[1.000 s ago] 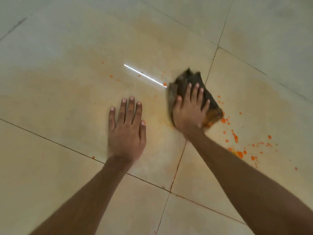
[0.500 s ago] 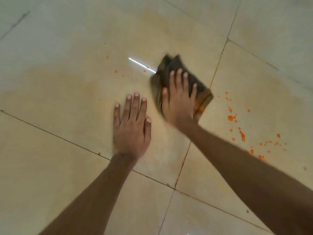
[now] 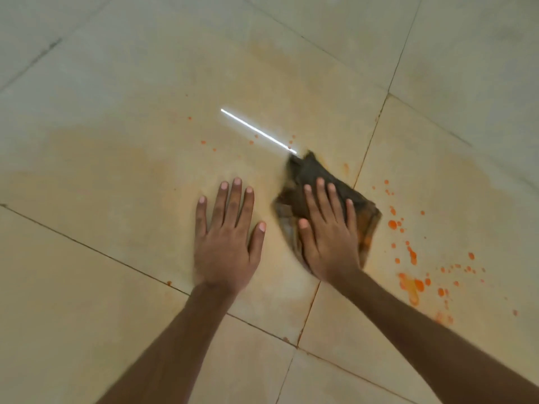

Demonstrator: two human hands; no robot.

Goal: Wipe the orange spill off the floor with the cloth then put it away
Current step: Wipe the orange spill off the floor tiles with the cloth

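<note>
A dark brown cloth (image 3: 312, 176), stained orange along its right edge, lies flat on the beige floor tiles (image 3: 116, 272). My right hand (image 3: 328, 237) presses down on it with fingers spread, covering its near half. My left hand (image 3: 227, 243) rests flat on the bare tile just left of the cloth, fingers apart, holding nothing. Orange spill drops and a small puddle (image 3: 411, 284) sit to the right of the cloth. A few tiny orange specks (image 3: 203, 142) lie beyond my left hand. A pale orange smear tints the tile around both hands.
Tile grout lines (image 3: 369, 147) cross beside the cloth and under my forearms. A bright white streak of reflected light (image 3: 256, 131) runs toward the cloth's far corner. Nothing else stands on the floor in view.
My right hand first pushed the cloth away and to the left, then drew it back toward me and to the right. My left hand stayed planted flat on the tile.
</note>
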